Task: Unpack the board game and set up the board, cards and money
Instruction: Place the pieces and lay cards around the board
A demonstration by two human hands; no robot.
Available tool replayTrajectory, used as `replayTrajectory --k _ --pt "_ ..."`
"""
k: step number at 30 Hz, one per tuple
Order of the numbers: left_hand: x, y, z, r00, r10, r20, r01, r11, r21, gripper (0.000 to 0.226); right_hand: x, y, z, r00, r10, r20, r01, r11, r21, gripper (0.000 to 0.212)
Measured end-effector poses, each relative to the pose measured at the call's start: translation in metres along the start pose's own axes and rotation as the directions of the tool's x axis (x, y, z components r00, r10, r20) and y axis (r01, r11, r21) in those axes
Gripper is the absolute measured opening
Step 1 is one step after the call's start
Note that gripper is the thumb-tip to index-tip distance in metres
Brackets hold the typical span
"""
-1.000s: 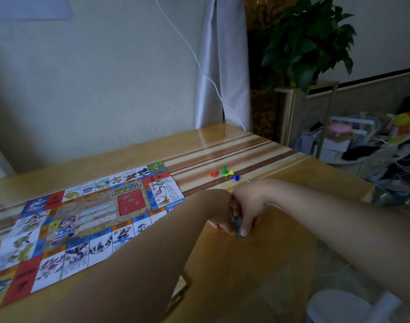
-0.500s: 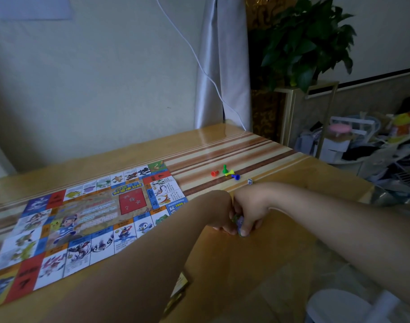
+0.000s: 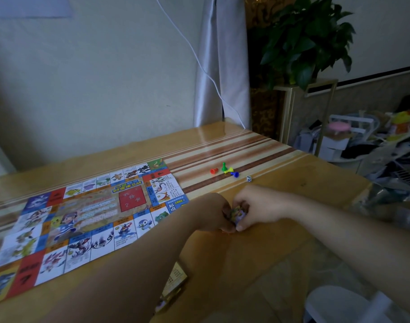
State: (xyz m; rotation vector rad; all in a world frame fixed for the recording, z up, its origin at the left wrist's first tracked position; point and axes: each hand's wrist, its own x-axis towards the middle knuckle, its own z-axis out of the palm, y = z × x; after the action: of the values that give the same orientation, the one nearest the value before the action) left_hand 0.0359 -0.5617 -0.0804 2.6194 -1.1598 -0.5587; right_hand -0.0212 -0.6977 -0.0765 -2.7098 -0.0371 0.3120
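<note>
You are in the middle of the cards-and-money step: your left hand (image 3: 212,214) and right hand (image 3: 260,206) meet knuckle to knuckle just above the glossy wooden table (image 3: 257,257), and between them they pinch a small bundle of colourful printed paper pieces (image 3: 237,213), with the fingers of both hands curled round it. Whether that bundle is cards or play money is too small and dim to tell. It sits just beside the near right corner of the colourful illustrated paper game board (image 3: 82,220), which already lies flat and unfolded on the table. Beyond your hands, a red plastic pawn (image 3: 214,170), a green pawn (image 3: 224,166), a yellow pawn (image 3: 229,170) and a blue pawn (image 3: 235,174) cluster together, with a small white die (image 3: 249,179) near them. By my reading the next move is to free or square up the bundle and lay it in a neat stack beside or on the board; thin paper will want a light pinch at the edges so it does not fan out or slide on the shiny surface. No game box is plainly in view. A yellowish printed pack (image 3: 176,282) shows under your left forearm, and I cannot tell whether it is a box or loose cards, nor what it holds.
</note>
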Motion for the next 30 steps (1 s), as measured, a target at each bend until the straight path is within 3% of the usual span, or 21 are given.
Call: replayTrajectory --k 2,4,5,7,9,10,13,18,21,24,27,30 --pt "-0.004 -0.005 -0.002 1.0 -0.027 -0.002 0.026 0.988 -0.152 0.031 0.001 0.002 -0.001 1.0 0.006 -0.002 -0.006 0.998 0.07 0.037" --pt "-0.008 -0.013 -0.005 0.995 -0.1 0.008 0.091 0.873 -0.479 0.029 0.002 0.004 -0.005 1.0 0.015 -0.006 -0.014 0.991 0.136 0.033" --pt "-0.01 -0.016 -0.005 0.989 -0.147 0.017 0.122 0.746 -0.654 0.025 0.003 0.004 -0.008 1.0 0.015 -0.016 -0.013 0.988 0.151 0.032" --pt "-0.013 -0.018 -0.002 0.968 -0.245 0.058 0.142 0.339 -0.93 0.016 0.005 0.002 -0.015 0.999 0.008 -0.043 -0.001 0.987 0.159 0.032" --pt "-0.013 -0.015 0.004 0.935 -0.328 0.133 0.091 -0.14 -0.986 0.013 0.008 -0.006 -0.022 0.999 -0.002 -0.054 0.01 0.988 0.152 0.032" --pt "-0.013 -0.011 0.006 0.922 -0.349 0.167 0.054 -0.313 -0.948 0.013 0.01 -0.011 -0.025 0.999 -0.012 -0.046 0.018 0.99 0.14 0.031" --pt "-0.016 0.002 0.01 0.919 -0.314 0.238 0.018 -0.569 -0.822 0.028 0.013 -0.032 -0.032 0.998 -0.064 0.011 0.063 0.994 0.086 0.02" --pt "-0.023 0.01 0.014 0.959 -0.206 0.196 -0.027 -0.753 -0.657 0.039 0.02 -0.059 -0.031 0.991 -0.097 0.095 0.109 0.985 -0.133 0.032" --pt "-0.028 0.009 0.017 0.961 -0.225 0.163 -0.093 -0.814 -0.574 0.039 0.023 -0.064 -0.026 0.993 -0.103 0.061 0.109 0.989 -0.101 0.038" --pt "-0.032 0.005 0.018 0.949 -0.27 0.165 -0.153 -0.85 -0.504 0.034 0.022 -0.065 -0.026 0.992 -0.123 -0.026 0.123 0.992 -0.002 0.033" --pt "-0.036 0.0 0.019 0.92 -0.336 0.2 -0.199 -0.843 -0.5 0.028 0.016 -0.057 -0.034 0.981 -0.128 -0.149 0.136 0.99 0.047 0.014" --pt "-0.041 -0.004 0.017 0.911 -0.37 0.184 -0.239 -0.835 -0.496 0.025 0.008 -0.047 -0.03 0.998 -0.065 0.015 0.067 0.985 -0.157 0.013"
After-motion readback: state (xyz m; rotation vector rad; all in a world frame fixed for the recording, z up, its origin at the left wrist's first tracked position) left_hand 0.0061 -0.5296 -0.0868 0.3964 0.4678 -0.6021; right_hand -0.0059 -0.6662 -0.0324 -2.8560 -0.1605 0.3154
